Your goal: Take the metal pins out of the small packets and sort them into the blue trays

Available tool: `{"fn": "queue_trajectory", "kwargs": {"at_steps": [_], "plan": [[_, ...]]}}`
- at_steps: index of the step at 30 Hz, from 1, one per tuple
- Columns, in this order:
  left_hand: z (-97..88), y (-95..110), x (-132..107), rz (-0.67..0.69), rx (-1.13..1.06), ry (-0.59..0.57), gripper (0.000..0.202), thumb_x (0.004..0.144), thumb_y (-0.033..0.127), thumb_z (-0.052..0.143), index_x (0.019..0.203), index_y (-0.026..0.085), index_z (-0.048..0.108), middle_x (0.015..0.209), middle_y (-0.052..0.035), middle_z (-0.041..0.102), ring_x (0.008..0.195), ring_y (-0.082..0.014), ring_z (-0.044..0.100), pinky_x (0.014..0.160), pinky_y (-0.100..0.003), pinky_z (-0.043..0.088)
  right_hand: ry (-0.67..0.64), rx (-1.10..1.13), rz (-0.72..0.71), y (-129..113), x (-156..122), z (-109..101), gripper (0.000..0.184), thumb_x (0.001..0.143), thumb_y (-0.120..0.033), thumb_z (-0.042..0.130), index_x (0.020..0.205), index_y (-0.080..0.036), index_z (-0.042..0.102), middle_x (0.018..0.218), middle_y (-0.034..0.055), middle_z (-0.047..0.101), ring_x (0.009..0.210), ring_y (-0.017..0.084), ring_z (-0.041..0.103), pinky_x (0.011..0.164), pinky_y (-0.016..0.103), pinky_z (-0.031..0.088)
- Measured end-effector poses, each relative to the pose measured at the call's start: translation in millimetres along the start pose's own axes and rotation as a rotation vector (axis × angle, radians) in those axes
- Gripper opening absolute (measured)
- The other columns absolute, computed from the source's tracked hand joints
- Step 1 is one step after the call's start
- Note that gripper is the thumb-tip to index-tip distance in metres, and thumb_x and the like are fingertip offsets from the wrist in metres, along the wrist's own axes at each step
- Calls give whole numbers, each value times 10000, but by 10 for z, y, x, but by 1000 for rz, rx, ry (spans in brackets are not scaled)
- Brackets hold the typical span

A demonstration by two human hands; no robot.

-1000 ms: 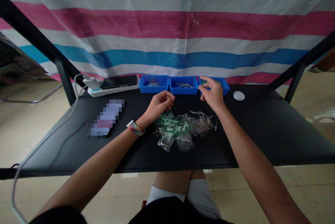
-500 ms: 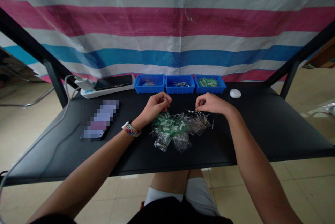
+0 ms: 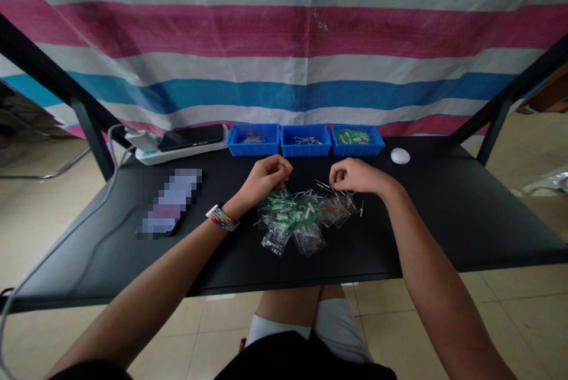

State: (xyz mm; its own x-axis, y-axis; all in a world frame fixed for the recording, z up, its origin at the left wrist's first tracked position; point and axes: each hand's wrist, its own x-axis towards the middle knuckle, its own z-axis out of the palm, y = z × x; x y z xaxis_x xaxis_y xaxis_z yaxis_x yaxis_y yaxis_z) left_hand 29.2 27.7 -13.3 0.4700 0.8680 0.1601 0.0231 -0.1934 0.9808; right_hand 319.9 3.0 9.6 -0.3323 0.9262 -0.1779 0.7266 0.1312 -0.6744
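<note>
A heap of small clear bags (image 3: 306,217) with green parts and thin metal pins lies in the middle of the black table (image 3: 444,220). My left hand (image 3: 266,177) rests curled at the heap's left upper edge, fingers pinched together; what they hold is too small to name. My right hand (image 3: 355,176) hovers at the heap's upper right, fingers pinched on a thin metal pin (image 3: 323,183). Three blue bins stand along the back edge: the left bin (image 3: 252,139), the middle bin (image 3: 306,140) with pins, the right bin (image 3: 357,138) with green parts.
A white power strip (image 3: 177,146) with a black phone on it sits at the back left, its cable running off the table's left side. Another phone (image 3: 171,208) lies left of my left wrist. A white oval object (image 3: 400,156) rests right of the bins. Striped tarp hangs behind.
My right hand came back from the right blue bin down to the heap and pinched a pin. My left hand stayed in place at the heap's edge.
</note>
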Motion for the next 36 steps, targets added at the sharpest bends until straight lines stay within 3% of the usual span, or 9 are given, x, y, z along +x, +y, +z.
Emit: {"fn": "queue_trajectory", "kwargs": {"at_steps": [8, 11, 14, 19, 26, 30, 36], "plan": [[5, -4, 4, -1, 4, -7, 200, 864, 343, 772, 891, 166, 682, 679, 16, 615, 544, -102, 583, 534, -212, 461, 16, -9, -12, -36, -13, 26, 86, 690, -130, 714, 733, -195, 752, 670, -5, 690, 638, 156, 620, 592, 264, 416], [7, -17, 4, -3, 3, -10, 199, 865, 344, 770, 897, 168, 683, 683, 15, 617, 548, -104, 586, 535, -214, 465, 105, 172, -145, -114, -44, 6, 27, 723, -183, 693, 743, -199, 682, 647, -23, 614, 602, 133, 544, 568, 261, 380], [15, -9, -4, -17, 0, -31, 208, 872, 355, 763, 918, 168, 684, 698, 9, 634, 553, -108, 590, 537, -217, 469, 201, 441, -302, -248, -86, 20, 86, 771, -230, 683, 768, -213, 599, 683, -31, 570, 577, 109, 488, 543, 249, 364], [21, 102, -44, -25, 6, -111, 257, 940, 407, 657, 960, 163, 733, 743, -19, 673, 595, -129, 621, 572, -238, 494, 209, 742, -339, -439, -85, 204, 231, 815, -359, 742, 824, -238, 546, 685, -38, 614, 452, 72, 387, 433, 226, 285], [34, 180, -76, -17, 52, -138, 394, 974, 486, 607, 846, 149, 767, 707, -39, 679, 605, -137, 617, 601, -252, 499, 266, 715, -352, -489, 59, 468, 253, 842, -393, 784, 855, -227, 593, 755, -25, 671, 442, 63, 449, 412, 218, 333], [51, 161, -74, -4, 61, -81, 347, 946, 469, 678, 814, 153, 734, 670, -12, 648, 589, -119, 587, 577, -231, 459, 298, 719, -328, -457, 123, 518, 264, 811, -390, 814, 883, -220, 624, 757, -32, 634, 496, 77, 492, 399, 194, 363], [51, 160, -59, 74, 15, 36, 298, 889, 429, 786, 835, 156, 682, 686, 11, 617, 589, -100, 559, 566, -217, 439, 291, 755, -285, -395, 180, 525, 273, 850, -401, 772, 991, -205, 645, 796, -23, 688, 441, 62, 511, 393, 194, 382]]}}
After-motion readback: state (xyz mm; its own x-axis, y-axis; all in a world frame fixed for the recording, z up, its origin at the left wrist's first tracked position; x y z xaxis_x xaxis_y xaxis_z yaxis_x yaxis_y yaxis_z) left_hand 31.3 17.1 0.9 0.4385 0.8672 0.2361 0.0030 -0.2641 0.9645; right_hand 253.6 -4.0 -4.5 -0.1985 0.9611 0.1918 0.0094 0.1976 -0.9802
